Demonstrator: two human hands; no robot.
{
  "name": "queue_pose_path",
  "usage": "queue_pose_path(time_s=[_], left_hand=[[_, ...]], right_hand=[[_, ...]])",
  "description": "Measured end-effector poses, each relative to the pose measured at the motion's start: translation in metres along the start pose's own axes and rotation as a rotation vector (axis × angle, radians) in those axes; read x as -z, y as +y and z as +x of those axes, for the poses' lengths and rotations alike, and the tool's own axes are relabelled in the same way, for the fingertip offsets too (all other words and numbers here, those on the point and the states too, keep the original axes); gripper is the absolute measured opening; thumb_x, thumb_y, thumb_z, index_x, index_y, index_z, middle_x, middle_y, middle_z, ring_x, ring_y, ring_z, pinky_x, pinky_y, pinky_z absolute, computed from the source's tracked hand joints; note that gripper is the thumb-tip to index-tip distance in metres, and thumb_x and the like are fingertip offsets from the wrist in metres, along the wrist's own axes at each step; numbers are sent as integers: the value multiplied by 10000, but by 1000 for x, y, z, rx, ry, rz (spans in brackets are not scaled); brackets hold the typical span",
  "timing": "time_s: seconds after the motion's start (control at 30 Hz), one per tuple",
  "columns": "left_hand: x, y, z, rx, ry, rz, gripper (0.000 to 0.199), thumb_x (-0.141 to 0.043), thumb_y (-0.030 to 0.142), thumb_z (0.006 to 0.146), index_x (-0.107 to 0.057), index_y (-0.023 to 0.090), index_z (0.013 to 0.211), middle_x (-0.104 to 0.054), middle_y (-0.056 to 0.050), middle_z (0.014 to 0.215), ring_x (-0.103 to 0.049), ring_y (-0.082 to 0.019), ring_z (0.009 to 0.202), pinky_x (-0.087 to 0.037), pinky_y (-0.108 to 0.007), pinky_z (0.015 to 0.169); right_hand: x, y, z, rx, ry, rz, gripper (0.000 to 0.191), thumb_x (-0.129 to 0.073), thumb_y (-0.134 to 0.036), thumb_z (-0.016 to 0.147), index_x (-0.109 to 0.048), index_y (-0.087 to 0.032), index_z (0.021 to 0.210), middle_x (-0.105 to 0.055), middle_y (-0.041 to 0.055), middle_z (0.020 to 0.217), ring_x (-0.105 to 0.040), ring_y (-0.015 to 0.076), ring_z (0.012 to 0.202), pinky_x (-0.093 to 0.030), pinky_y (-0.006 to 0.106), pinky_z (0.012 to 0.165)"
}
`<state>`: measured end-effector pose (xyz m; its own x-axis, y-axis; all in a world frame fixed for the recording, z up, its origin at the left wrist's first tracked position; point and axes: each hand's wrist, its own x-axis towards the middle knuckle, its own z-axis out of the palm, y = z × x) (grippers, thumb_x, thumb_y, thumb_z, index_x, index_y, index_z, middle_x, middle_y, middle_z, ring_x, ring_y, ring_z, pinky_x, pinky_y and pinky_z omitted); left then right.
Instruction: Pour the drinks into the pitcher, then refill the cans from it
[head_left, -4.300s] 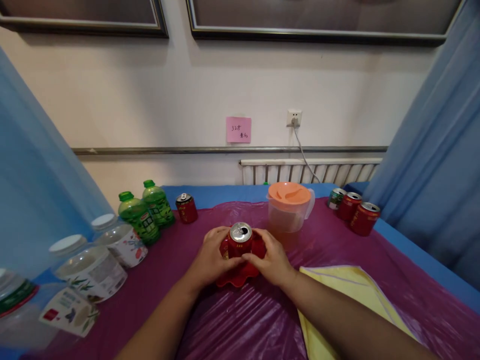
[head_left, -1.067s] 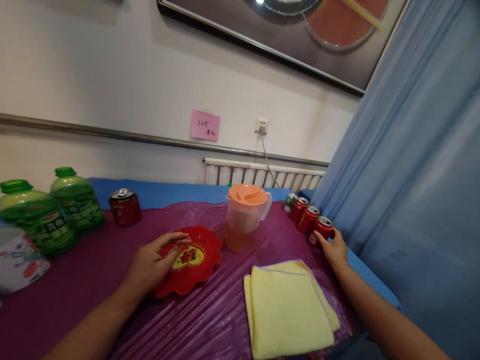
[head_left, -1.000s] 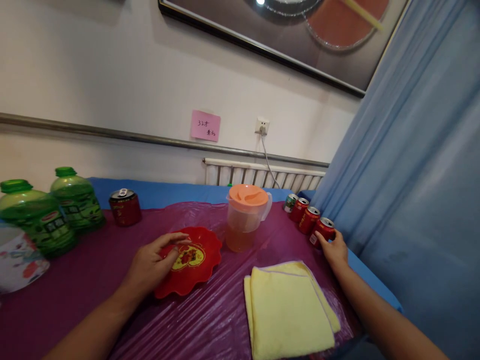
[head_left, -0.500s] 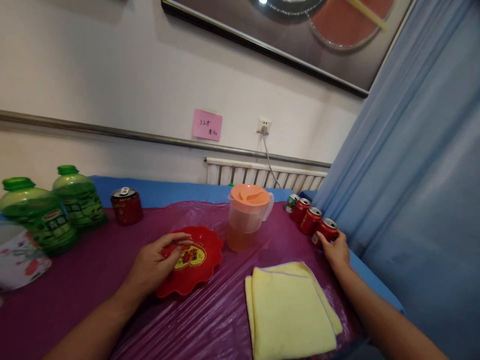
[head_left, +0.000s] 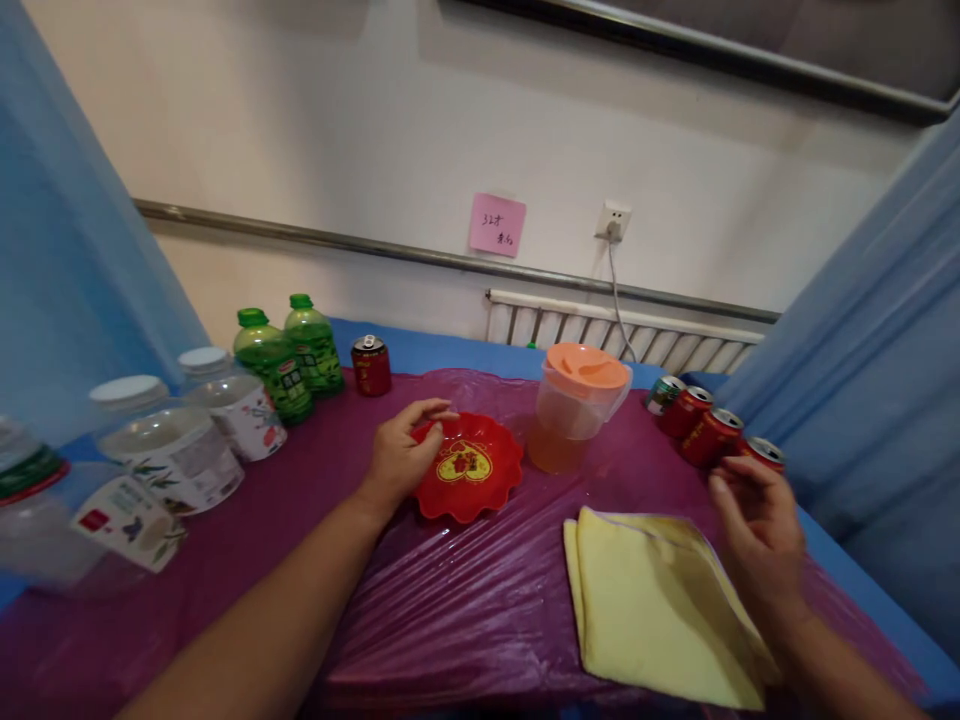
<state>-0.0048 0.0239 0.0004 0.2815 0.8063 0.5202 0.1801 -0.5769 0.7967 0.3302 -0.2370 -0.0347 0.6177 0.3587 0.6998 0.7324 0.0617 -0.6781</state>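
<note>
My left hand [head_left: 409, 452] hovers at the left edge of a red scalloped plate [head_left: 486, 492], its fingers apart and nothing in them. On the right, my right hand [head_left: 761, 530] is lifted in front of a row of cans, fingers loosely curled and apart, holding nothing. Partly behind it stands the nearest red can [head_left: 765, 453]. Two more red cans [head_left: 711, 437] and a green can [head_left: 664, 395] continue that row. A lidded pitcher [head_left: 574, 410] with amber liquid is between the hands. Below it lies a folded yellow cloth [head_left: 660, 610].
Two green bottles [head_left: 274, 375] and a dark red can [head_left: 371, 366] stand at the back left. Several clear plastic jars [head_left: 169, 450] line the left side. Blue curtains [head_left: 885, 360] hang at both sides; a radiator [head_left: 570, 320] is behind the table.
My right hand has let go of the nearest red can and drawn back toward me. The view has turned left, bringing more jars into sight. My left hand stays by the plate.
</note>
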Motion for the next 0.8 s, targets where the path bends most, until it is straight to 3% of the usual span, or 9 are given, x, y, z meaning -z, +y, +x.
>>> queue_pose_path(time_s=[0.1,0.2,0.33,0.43,0.57,0.67,0.8], left_hand=[[2,1,2,1,112,-95,348,-634,252,792,-673,160,1125,-791,-109,1045,-752,-252,1009,-561,-391,960],[5,0,5,77,163,-236,388,-676,264,763,-659,154,1135,-782,-131,1073,-739,-266,1049,-555,-390,938],[11,-5,11,222,190,-391,453,-744,283,694,-659,152,1119,-781,-152,1107,-728,-283,1053,-548,-366,859],[16,-8,15,274,227,-488,479,-790,265,645,-683,159,1099,-786,-137,1102,-715,-269,1069,-524,-346,884],[21,-9,21,377,284,-655,426,-825,226,624,-726,169,1035,-773,-110,1141,-713,-224,1048,-507,-307,909],[24,-10,26,542,352,-789,299,-790,211,671,-733,173,963,-743,-86,1199,-721,-172,961,-514,-257,834],[34,-12,34,656,398,-812,152,-680,229,772,-701,184,916,-723,-70,1177,-714,-141,957,-522,-226,785]], right_hand=[[-40,-83,-26,273,-468,181,220,-563,-233,965,-612,-244,1178,-656,83,1135,-634,207,1073,-523,351,909],[-86,-153,-53,541,-958,314,286,-556,-221,966,-579,-224,1251,-685,68,1202,-645,169,1100,-521,306,959],[-140,-202,-92,908,-1294,213,364,-574,-429,978,-596,-175,1239,-667,95,1290,-649,210,1106,-538,351,941],[-164,-209,-117,1015,-1299,143,468,-534,-533,986,-580,-150,1250,-645,107,1313,-648,232,1081,-556,379,893],[-176,-197,-136,1101,-1266,124,437,-509,-550,994,-623,-150,1127,-689,70,1148,-649,221,990,-556,370,838],[-180,-189,-142,1141,-1252,142,471,-512,-603,975,-637,-165,1097,-685,73,1163,-638,225,1013,-551,372,830],[-183,-189,-150,1107,-1245,115,375,-568,-521,957,-652,-183,1097,-698,60,1150,-646,218,980,-555,374,803]])
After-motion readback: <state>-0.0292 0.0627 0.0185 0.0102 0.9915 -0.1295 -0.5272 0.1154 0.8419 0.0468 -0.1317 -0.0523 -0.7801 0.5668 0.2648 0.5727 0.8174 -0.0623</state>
